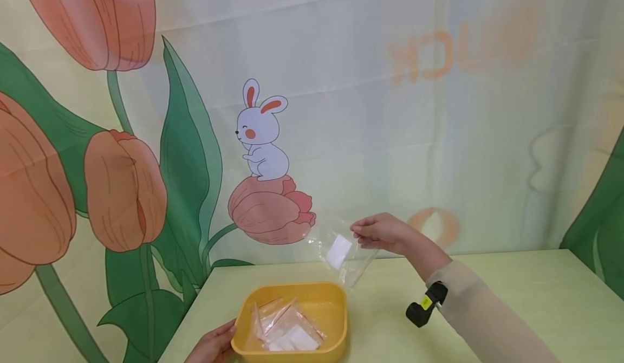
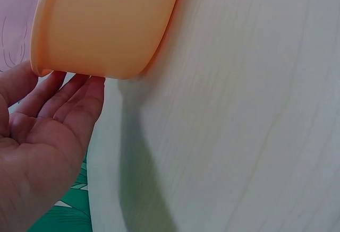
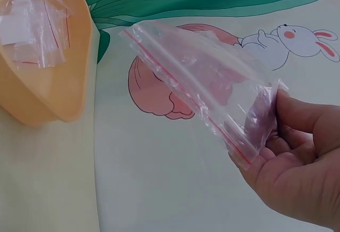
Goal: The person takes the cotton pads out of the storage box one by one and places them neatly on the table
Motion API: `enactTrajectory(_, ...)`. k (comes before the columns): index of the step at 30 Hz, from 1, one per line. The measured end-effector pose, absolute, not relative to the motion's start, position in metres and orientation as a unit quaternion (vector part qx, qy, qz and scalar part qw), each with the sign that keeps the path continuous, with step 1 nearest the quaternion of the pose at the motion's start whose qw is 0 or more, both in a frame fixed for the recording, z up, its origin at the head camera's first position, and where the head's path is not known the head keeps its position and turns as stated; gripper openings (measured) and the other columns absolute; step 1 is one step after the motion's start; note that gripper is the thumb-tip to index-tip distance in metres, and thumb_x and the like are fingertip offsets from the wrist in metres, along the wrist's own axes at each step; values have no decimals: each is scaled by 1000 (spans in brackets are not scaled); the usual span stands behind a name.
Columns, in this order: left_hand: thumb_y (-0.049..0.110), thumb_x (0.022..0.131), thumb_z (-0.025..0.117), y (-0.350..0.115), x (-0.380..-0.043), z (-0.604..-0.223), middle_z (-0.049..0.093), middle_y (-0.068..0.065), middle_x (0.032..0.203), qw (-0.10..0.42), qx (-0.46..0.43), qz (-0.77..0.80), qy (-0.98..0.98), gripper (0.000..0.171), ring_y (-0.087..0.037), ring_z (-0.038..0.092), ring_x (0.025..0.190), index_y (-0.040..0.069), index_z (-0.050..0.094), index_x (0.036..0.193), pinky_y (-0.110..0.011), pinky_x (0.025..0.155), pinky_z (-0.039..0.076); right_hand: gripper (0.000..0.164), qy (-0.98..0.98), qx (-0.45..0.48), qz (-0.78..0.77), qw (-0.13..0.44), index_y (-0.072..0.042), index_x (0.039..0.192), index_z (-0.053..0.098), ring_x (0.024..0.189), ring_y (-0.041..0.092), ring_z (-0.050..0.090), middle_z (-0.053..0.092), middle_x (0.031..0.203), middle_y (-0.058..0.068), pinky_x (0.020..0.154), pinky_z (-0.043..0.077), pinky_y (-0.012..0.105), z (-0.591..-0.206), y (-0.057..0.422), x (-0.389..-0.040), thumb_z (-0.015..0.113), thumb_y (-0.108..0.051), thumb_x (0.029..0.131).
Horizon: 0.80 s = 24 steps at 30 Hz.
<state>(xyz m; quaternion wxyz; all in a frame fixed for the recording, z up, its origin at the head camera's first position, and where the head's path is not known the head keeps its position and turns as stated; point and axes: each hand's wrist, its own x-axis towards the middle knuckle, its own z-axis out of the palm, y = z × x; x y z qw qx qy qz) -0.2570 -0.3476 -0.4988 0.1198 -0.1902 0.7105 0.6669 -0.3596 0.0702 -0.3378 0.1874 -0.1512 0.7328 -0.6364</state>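
My right hand (image 1: 382, 232) pinches a clear zip bag (image 1: 359, 259) by one edge, up above the table beyond the yellow basin (image 1: 339, 319). A small white card (image 1: 338, 252) shows through the bag in the head view. In the right wrist view, the bag's red seal line (image 3: 196, 107) runs along its lower side, with thumb and fingers gripping the right corner. At the basin's left side, my left hand (image 2: 53, 120) holds its edge, thumb by the rim and fingers against the outer wall. Several clear bags (image 1: 285, 325) with white pieces lie inside the basin.
The basin stands on a pale green table (image 1: 453, 292). Behind the table hangs a cloth backdrop (image 1: 361, 108) printed with tulips and a rabbit. A black wrist camera (image 1: 426, 304) is strapped over the right sleeve.
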Motion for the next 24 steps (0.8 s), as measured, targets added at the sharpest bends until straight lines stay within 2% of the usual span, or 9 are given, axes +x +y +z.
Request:
enactTrajectory(9,10,109,46,-347,-257,-498,34,-33,156,121,-188,668,710,54,-29,68,114,-15,27,152,-56,113,46,35,714,-152,-654,196,14,132,55,81,5,63,66,89,-5,81,61,17,-346,93,-357,54,-9,106)
enactTrajectory(24,11,109,47,-348,-257,-499,34,-33,156,123,-186,664,714,54,-32,66,118,-16,27,152,-56,114,46,27,705,-148,-664,201,8,125,62,81,4,64,68,90,-5,81,62,17,-356,114,-348,55,-9,105)
